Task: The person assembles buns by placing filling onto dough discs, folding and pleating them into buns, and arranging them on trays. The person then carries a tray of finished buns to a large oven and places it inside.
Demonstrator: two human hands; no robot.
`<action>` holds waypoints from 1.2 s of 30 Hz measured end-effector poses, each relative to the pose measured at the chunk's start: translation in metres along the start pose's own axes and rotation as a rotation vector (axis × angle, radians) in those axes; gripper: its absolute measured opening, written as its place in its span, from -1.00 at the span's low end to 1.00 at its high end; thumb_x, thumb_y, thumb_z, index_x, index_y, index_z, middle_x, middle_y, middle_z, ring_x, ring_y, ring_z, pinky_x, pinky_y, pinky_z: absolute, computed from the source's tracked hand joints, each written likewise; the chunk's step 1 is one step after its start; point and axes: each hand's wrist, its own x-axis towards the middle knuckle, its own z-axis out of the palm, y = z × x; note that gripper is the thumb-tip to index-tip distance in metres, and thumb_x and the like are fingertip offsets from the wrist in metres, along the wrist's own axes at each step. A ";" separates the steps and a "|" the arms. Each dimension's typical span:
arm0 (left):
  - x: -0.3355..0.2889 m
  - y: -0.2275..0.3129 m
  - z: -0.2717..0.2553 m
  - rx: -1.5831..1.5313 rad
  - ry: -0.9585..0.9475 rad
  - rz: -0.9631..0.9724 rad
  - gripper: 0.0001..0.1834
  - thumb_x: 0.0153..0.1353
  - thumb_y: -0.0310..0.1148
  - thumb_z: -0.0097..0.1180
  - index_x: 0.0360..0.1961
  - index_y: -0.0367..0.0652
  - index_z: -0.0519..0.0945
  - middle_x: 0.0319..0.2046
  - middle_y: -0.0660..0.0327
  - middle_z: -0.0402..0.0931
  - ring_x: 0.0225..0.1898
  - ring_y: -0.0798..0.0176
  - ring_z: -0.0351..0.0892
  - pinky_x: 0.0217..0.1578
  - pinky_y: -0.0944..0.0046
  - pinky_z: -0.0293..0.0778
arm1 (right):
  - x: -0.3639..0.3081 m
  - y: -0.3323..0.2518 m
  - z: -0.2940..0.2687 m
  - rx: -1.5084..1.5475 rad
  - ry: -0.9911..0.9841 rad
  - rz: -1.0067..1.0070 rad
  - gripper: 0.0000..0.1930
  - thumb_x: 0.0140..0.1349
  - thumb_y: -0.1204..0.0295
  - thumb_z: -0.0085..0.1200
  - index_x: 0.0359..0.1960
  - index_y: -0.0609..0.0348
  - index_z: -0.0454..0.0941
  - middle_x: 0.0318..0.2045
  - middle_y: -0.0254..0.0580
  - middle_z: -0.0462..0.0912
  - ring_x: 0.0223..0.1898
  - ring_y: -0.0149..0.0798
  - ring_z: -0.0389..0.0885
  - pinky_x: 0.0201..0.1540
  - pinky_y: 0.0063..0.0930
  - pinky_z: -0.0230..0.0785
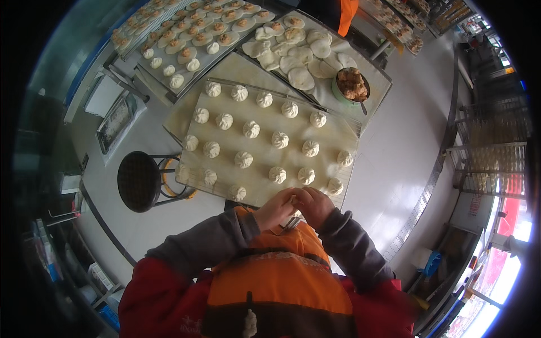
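My left hand (273, 209) and my right hand (315, 206) meet at the near edge of the tray, fingers closed together around a dough bun (297, 214). Most of that bun is hidden by my fingers; only a little pale dough shows. Just beyond my hands, a paper-lined tray (225, 145) carries rows of pleated buns (280, 139), spaced apart. The closest ones to my hands are a bun (306, 176) ahead and another bun (335, 186) to the right.
Flat dough rounds (301, 79) overlap on a board at the far side, beside a bowl of brown filling (352, 84) with a utensil. Far left, trays hold filled dough rounds (202, 38) and buns. A black round stool (139, 181) stands left; racks (496, 141) line the right.
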 end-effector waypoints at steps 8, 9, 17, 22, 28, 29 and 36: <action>0.002 -0.002 0.020 -0.248 0.441 -0.261 -0.61 0.41 0.02 -0.22 -0.12 -0.06 0.46 -0.35 0.32 0.50 -0.35 0.41 0.52 -0.56 0.41 0.43 | 0.009 0.004 0.005 -0.081 0.033 -0.139 -0.86 0.02 0.54 0.03 -0.34 0.13 0.49 -0.46 -0.17 0.47 -0.42 -0.08 0.50 -0.36 -0.24 0.42; 0.003 -0.006 0.018 -0.232 0.405 -0.215 -0.66 0.35 -0.02 -0.13 -0.14 -0.05 0.47 -0.32 0.33 0.48 -0.32 0.43 0.48 -0.51 0.40 0.40 | 0.009 0.003 0.004 -0.048 0.056 -0.135 -0.86 0.01 0.54 0.04 -0.35 0.13 0.48 -0.46 -0.17 0.47 -0.42 -0.09 0.50 -0.36 -0.26 0.42; 0.005 -0.015 0.000 -0.192 0.250 -0.209 -0.62 0.39 0.05 -0.17 -0.20 -0.05 0.45 -0.40 0.32 0.46 -0.51 0.48 0.39 -0.66 0.47 0.22 | 0.007 0.002 -0.005 -0.033 -0.001 -0.243 -0.82 -0.01 0.52 0.05 -0.31 0.14 0.48 -0.44 -0.17 0.49 -0.40 -0.06 0.51 -0.35 -0.27 0.43; -0.003 -0.005 0.011 -0.268 0.153 -0.176 -0.56 0.41 0.11 -0.23 -0.16 -0.04 0.42 -0.46 0.33 0.44 -0.59 0.49 0.35 -0.72 0.49 0.11 | 0.008 0.001 -0.003 -0.006 0.049 -0.220 -0.81 -0.03 0.52 0.09 -0.32 0.11 0.51 -0.45 -0.20 0.50 -0.42 -0.10 0.52 -0.39 -0.28 0.43; -0.005 0.010 0.009 -0.192 0.206 -0.318 -0.49 0.40 0.18 -0.29 -0.12 -0.05 0.41 -0.46 0.34 0.39 -0.62 0.49 0.32 -0.71 0.50 0.10 | 0.005 -0.005 -0.006 -0.031 0.068 -0.219 -0.83 -0.06 0.54 0.12 -0.37 0.11 0.52 -0.49 -0.21 0.50 -0.45 -0.11 0.52 -0.43 -0.29 0.42; -0.008 0.011 0.010 -0.236 0.182 -0.318 -0.48 0.40 0.18 -0.29 -0.14 -0.07 0.43 -0.48 0.34 0.40 -0.62 0.49 0.33 -0.71 0.50 0.11 | 0.006 -0.005 -0.007 -0.011 0.104 -0.231 -0.84 -0.07 0.54 0.12 -0.38 0.11 0.52 -0.49 -0.21 0.50 -0.46 -0.11 0.52 -0.44 -0.30 0.42; -0.010 0.018 0.008 0.343 0.211 -0.324 -0.42 0.41 0.19 -0.35 -0.04 -0.10 0.45 -0.47 0.33 0.43 -0.62 0.51 0.31 -0.66 0.49 0.17 | 0.010 -0.005 -0.005 -0.047 0.108 -0.316 -0.85 -0.08 0.56 0.14 -0.42 0.12 0.50 -0.51 -0.18 0.51 -0.48 -0.10 0.53 -0.45 -0.31 0.42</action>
